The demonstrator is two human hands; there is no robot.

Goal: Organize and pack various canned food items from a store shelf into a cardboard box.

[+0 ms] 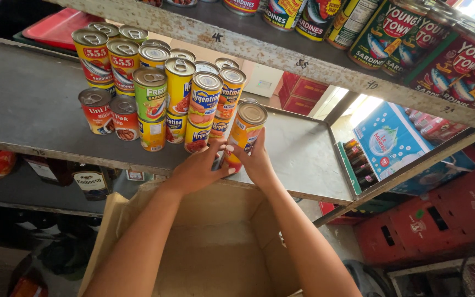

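Observation:
A cluster of stacked food cans (155,91) with pull-tab lids stands on a grey metal shelf (23,104). At the cluster's right end a yellow and red can (247,127) sits tilted on top of another can. My right hand (259,162) grips this pair from the right side. My left hand (196,170) presses against the bottom can from the left, fingers curled on it. Both forearms reach up from over an open cardboard box (215,242) below the shelf.
The shelf above (281,52) holds more cans, red and green ones at the right. A blue and white box (391,143) stands to the right below. Red plastic crates (430,220) sit on the floor. Bottles (92,181) stand on the lower shelf at left.

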